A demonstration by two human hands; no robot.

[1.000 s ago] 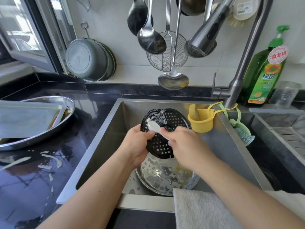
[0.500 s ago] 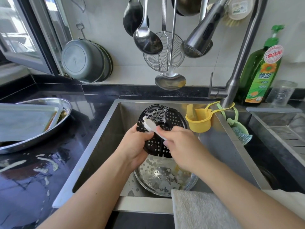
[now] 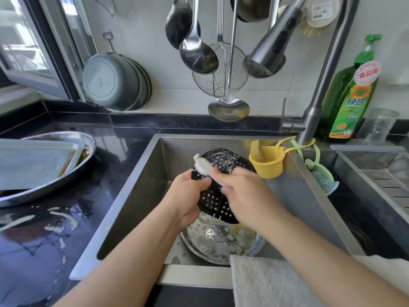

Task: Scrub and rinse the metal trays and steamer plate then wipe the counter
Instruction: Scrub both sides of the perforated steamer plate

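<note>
A: While the black perforated steamer plate point(image 3: 223, 173) is held tilted over the sink point(image 3: 141, 196), how far along does the job look?

B: Early to middle, as a guess. On the tabletop point(image 3: 55, 240) at the left, one rectangular metal tray point(image 3: 33, 162) lies in one oval tray point(image 3: 73, 165), both seemingly unwashed, and white smears mark the wet surface, so wiping is left.

A: And the hands?

B: The left hand point(image 3: 188, 196) has its fingers curled round the plate's left edge; the right hand point(image 3: 245, 196) grips one white brush point(image 3: 204, 166), whose head lies on the plate's upper left. Below them one soapy round metal plate point(image 3: 212, 240) lies in the sink, unrinsed.

A: At the right?

B: One towel point(image 3: 276, 284), one green soap bottle point(image 3: 352, 96).
</note>
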